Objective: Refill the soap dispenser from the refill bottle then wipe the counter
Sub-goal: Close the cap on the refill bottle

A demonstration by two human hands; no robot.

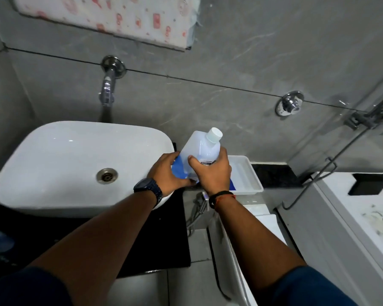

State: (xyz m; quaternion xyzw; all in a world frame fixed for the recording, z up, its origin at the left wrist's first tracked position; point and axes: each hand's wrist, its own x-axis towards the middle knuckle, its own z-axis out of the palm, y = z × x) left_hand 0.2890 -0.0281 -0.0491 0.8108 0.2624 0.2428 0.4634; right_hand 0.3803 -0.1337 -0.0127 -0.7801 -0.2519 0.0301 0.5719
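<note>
A white plastic refill bottle (202, 147) with a white screw cap (215, 134) and a blue label stands just right of the basin. Its cap is on. My right hand (212, 171) is wrapped around the bottle's lower body from the right. My left hand (167, 173) presses against its blue lower left side. A blue patch (231, 185) shows beneath my right wrist; I cannot tell what it is. No soap dispenser is visible; the hands hide what sits below the bottle.
A white basin (75, 164) with a metal drain fills the left, under a chrome wall tap (107, 89). A white rectangular tray (249, 175) sits right of the bottle on the black counter (272, 175). A chrome valve (291, 103) and a glass partition lie right.
</note>
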